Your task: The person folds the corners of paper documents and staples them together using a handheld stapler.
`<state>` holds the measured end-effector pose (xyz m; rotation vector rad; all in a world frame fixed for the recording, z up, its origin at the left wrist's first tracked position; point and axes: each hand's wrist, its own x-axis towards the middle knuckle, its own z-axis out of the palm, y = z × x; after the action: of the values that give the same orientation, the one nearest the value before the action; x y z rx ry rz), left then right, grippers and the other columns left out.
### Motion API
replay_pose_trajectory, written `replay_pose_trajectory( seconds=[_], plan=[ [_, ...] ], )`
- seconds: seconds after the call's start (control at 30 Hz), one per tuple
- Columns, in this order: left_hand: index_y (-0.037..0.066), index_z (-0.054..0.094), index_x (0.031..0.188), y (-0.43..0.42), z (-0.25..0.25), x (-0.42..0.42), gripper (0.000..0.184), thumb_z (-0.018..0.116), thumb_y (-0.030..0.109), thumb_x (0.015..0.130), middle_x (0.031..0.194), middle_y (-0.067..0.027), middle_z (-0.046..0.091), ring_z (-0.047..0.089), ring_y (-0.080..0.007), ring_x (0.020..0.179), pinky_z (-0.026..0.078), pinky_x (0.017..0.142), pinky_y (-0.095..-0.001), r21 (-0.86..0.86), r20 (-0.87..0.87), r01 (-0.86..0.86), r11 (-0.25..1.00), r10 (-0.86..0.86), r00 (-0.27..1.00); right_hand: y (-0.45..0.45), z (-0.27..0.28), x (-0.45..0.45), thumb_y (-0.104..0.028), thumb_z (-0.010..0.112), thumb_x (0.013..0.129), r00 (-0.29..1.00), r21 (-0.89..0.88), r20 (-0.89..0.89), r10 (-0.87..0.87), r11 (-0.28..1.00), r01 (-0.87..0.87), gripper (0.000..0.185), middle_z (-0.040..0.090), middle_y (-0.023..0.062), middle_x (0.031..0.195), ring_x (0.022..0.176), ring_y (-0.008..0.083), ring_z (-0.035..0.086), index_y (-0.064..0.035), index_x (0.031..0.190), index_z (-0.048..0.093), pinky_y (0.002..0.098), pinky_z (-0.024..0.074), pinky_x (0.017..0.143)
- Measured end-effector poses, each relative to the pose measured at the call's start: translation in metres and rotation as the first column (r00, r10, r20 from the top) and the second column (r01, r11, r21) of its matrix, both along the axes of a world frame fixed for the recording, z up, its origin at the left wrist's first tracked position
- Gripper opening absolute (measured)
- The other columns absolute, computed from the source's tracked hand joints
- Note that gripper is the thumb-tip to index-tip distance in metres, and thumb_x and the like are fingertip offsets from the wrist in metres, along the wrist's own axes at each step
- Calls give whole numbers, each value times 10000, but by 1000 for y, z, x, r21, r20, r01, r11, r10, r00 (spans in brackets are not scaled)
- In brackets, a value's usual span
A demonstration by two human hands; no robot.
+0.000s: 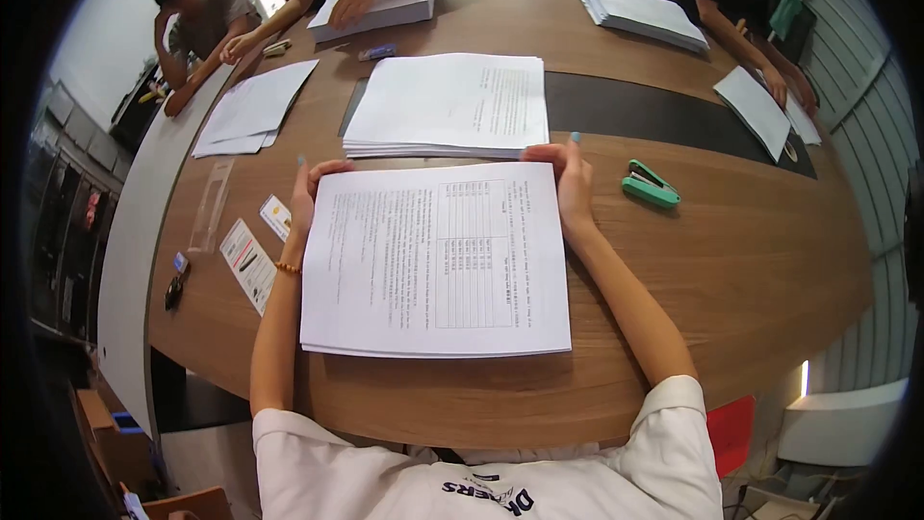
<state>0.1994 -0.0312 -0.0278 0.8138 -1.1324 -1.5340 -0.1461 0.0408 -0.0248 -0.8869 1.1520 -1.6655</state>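
A thick stack of printed paper [435,260] lies in front of me, its top sheet covered with text and a table. My left hand [306,197] grips its far left corner, with the thumb up along the side. At the far right corner my right hand [572,183] holds the same stack, fingers curled over the far edge. Just beyond sits a second paper stack [448,104], close to my fingertips. A green stapler [651,184] rests to the right of my right hand. The undersides of my fingers are partly hidden.
Left on the wooden table [751,260] are a printed card [249,266], a smaller card [276,217], a clear ruler-like strip [211,204] and loose sheets [255,108]. Across stand further paper stacks [643,15]. Several people work around the far side; one handles papers [756,114] at right.
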Motion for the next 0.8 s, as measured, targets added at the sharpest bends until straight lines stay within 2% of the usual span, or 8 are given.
replay_pose_trajectory(
  seconds=[0.2, 0.37, 0.4, 0.47, 0.5, 0.63, 0.73, 0.8],
  plan=[
    [0, 610, 975, -2, -5, 0, 511, 285, 393, 963, 987, -120, 630, 580, -173, 914, 461, 824, -303, 2, 20, -78, 997, 78, 997, -2, 3, 8, -397, 201, 969, 989, -23, -145, 34, 999, -38, 644, 652, 126, 811, 746, 183, 600, 42, 800, 640, 282, 470, 734],
    [29, 621, 898, -17, -2, 14, 528, 299, 444, 952, 825, -101, 629, 580, -210, 830, 446, 817, -334, -43, -128, -240, 970, 233, 964, -23, 8, 0, -412, 208, 972, 975, -196, 130, -178, 960, 201, 637, 649, 117, 782, 720, 175, 594, 11, 770, 640, 292, 453, 689],
    [29, 621, 898, -22, -11, 22, 528, 299, 444, 952, 825, -101, 629, 580, -210, 830, 446, 817, -334, -38, -124, -233, 972, 227, 966, -22, 3, -4, -412, 208, 972, 974, -190, 132, -185, 959, 208, 637, 649, 117, 782, 720, 175, 594, 11, 770, 640, 292, 453, 689],
    [32, 611, 794, -24, -11, 21, 540, 300, 444, 952, 797, -111, 635, 586, -221, 804, 442, 799, -334, -98, -93, -56, 994, 47, 995, -24, -5, -11, -413, 212, 971, 991, -135, -88, -103, 987, 91, 639, 643, 110, 725, 683, 177, 592, 8, 735, 631, 289, 441, 653],
    [36, 588, 686, -26, -15, 15, 559, 306, 439, 951, 765, -114, 637, 587, -223, 770, 444, 769, -333, -64, -19, -180, 982, 179, 984, -27, -10, -12, -415, 213, 969, 988, -135, -72, -137, 983, 126, 650, 641, 118, 687, 628, 183, 602, 22, 717, 623, 281, 465, 633],
    [19, 586, 619, -25, -9, 9, 604, 299, 435, 950, 708, -148, 638, 606, -233, 716, 468, 738, -323, -61, 65, -123, 991, 127, 990, -20, 9, -1, -447, 228, 961, 993, -19, 82, -85, 996, 87, 680, 636, 133, 663, 581, 185, 609, 36, 668, 607, 272, 486, 599],
    [16, 585, 607, -17, -2, -2, 597, 315, 424, 948, 708, -162, 640, 616, -235, 720, 469, 744, -317, 60, 95, -282, 958, 275, 957, -16, 10, 1, -434, 244, 955, 999, 36, -21, -50, 998, 51, 703, 623, 158, 600, 519, 202, 604, 38, 573, 596, 276, 499, 551],
    [17, 578, 595, -19, -6, 1, 593, 319, 416, 948, 700, -164, 639, 616, -236, 711, 469, 744, -318, 38, 107, -287, 957, 282, 954, -18, 9, 0, -414, 231, 949, 978, 60, -161, -135, 987, 146, 732, 598, 133, 519, 477, 192, 583, 41, 509, 600, 263, 491, 537]
  ],
)
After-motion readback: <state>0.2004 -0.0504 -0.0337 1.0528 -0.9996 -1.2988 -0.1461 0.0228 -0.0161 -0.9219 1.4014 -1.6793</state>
